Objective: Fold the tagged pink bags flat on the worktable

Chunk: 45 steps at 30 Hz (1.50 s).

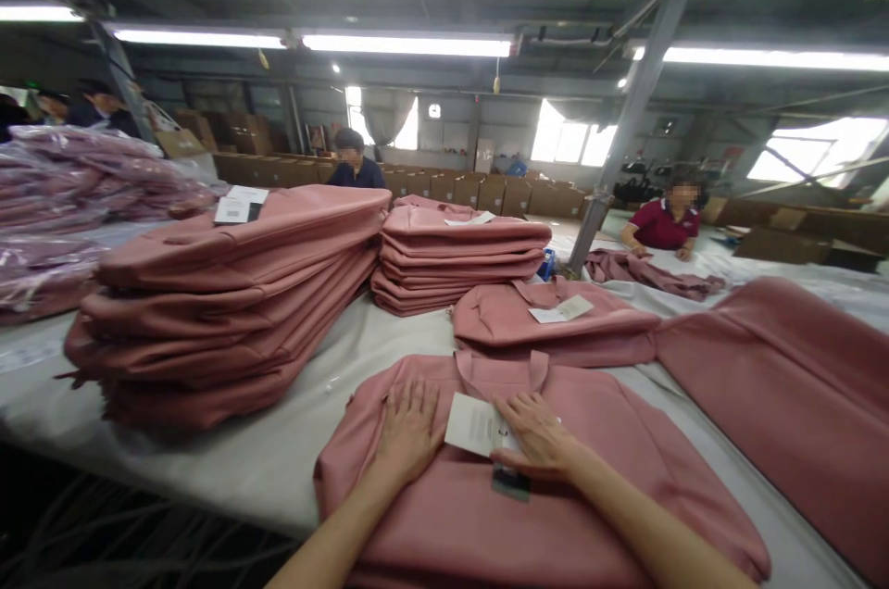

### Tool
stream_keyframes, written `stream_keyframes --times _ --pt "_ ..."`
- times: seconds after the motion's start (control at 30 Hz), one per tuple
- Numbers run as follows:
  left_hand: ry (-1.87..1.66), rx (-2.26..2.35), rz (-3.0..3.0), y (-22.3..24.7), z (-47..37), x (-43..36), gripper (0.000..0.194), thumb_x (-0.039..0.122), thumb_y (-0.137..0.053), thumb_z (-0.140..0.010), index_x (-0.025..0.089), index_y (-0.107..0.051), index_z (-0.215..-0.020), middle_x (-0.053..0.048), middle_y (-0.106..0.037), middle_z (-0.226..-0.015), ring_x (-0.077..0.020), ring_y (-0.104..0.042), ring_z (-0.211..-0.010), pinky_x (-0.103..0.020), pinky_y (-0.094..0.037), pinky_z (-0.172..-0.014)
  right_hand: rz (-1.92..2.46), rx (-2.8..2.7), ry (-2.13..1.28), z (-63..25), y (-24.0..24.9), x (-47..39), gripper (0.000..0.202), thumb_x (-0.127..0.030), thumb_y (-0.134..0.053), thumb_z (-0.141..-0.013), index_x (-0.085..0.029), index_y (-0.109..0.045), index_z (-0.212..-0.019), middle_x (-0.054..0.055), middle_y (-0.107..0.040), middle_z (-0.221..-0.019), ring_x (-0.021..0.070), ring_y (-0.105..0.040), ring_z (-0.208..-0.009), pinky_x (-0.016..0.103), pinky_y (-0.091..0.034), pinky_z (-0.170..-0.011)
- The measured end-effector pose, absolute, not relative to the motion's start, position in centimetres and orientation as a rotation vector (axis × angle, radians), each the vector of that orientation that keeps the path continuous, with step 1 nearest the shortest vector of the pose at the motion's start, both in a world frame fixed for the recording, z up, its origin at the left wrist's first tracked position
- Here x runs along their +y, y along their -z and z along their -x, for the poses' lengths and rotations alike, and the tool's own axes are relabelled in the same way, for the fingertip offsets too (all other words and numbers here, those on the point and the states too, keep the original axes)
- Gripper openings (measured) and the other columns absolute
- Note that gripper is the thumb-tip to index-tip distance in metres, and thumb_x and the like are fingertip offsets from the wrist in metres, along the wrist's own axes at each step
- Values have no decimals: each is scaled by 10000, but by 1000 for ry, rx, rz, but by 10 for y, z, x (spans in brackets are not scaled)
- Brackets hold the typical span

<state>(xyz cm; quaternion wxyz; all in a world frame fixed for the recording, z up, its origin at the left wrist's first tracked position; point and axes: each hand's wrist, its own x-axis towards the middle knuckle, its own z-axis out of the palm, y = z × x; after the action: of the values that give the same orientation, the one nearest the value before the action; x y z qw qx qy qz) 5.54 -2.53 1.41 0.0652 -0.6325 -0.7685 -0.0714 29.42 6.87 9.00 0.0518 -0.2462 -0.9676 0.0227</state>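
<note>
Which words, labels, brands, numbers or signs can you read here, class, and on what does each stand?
None can be read.
White tag by the left hand: printed lines, too small.
Dark card below the right hand: too blurred.
Pale label on the left bag stack: print too small.
Bright square at the back: too blurred.

on my feed the upper hall is dim, with bright tube lights across it and windows behind blown out to white. i see glare streaking the plastic-wrapped pile, soft light on the pink bag, and near-black below the table. the wide lens stretches the edges, and print on the card is too soft for me to read.
</note>
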Motion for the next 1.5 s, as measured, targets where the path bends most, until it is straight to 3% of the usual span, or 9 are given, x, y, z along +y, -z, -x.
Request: stream_keyframes --times 0.1,0.27,0.43,0.63,0.9,1.1,1.3,1.4,1.5 --pt "194 -2296 1903 -12 -55 -25 639 512 -325 -910 171 -296 -1450 -188 -279 -1505 -386 -229 -1380 -599 -89 -1102 699 -2981 -214 -304 -98 51 430 -573 -467 -866 -196 -580 -1038 86 -601 -959 252 -509 -900 412 -331 -880" --pt "197 -2277 1900 -10 -54 -24 671 554 -337 -893 174 -309 -1445 -182 -278 -1507 -383 -228 -1382 -590 -81 -1106 812 -2942 -267 -311 -99 36 396 -499 -325 -958 -203 -586 -956 74 -591 -919 233 -505 -887 374 -367 -827" --pt "161 -2261 1860 -14 -56 -25 664 554 -336 -893 174 -329 -1438 -176 -316 -1492 -379 -258 -1371 -595 -114 -1096 854 -2874 -174 -308 -77 23 342 -397 -420 -942 -178 -539 -1176 99 -577 -1041 254 -492 -968 416 -364 -910" --pt "126 -2243 1865 -16 -57 -25 614 513 -312 -916 178 -348 -1430 -168 -340 -1482 -367 -282 -1363 -584 -138 -1100 766 -2814 -183 -306 -91 40 371 -345 -317 -987 -191 -485 -1280 115 -555 -1250 253 -490 -1146 476 -321 -1020" --pt "304 -2338 1936 -19 -58 -28 694 597 -265 -903 169 -304 -1448 -189 -290 -1501 -389 -220 -1385 -603 -97 -1110 962 -2892 -169 -316 -56 59 615 -570 -306 -937 -198 -374 -1422 158 -331 -1477 332 -263 -1370 590 -206 -1083" --pt "365 -2403 1980 -28 -61 -32 711 619 -279 -891 186 -281 -1454 -170 -263 -1517 -356 -161 -1411 -590 -61 -1128 1042 -2847 -44 -322 5 53 651 -596 -298 -914 -208 -360 -1432 125 -286 -1499 322 -270 -1371 596 -170 -1095" --pt "588 -2515 1963 -68 -31 -47 578 483 -509 -842 286 -408 -1376 -65 -290 -1523 -303 -185 -1414 -506 -138 -1150 1044 -2833 41 -324 16 57 657 -572 -288 -911 -192 -325 -1446 102 -265 -1509 305 -271 -1372 590 -215 -1079" --pt "807 -2725 1643 -82 8 -67 637 446 -427 -888 170 -277 -1443 -149 -265 -1519 -314 -206 -1406 -491 -178 -1142 1015 -2806 77 -325 21 58 660 -573 -283 -906 -192 -331 -1444 105 -279 -1505 311 -269 -1371 594 -226 -1071" --pt "998 -2974 1401 -78 39 -85 773 555 -462 -845 76 -281 -1425 -212 -472 -1373 -305 -440 -1283 -425 -370 -1053 997 -2782 88 -325 27 59 672 -584 -289 -898 -195 -334 -1444 110 -293 -1501 316 -280 -1365 593 -232 -1067"
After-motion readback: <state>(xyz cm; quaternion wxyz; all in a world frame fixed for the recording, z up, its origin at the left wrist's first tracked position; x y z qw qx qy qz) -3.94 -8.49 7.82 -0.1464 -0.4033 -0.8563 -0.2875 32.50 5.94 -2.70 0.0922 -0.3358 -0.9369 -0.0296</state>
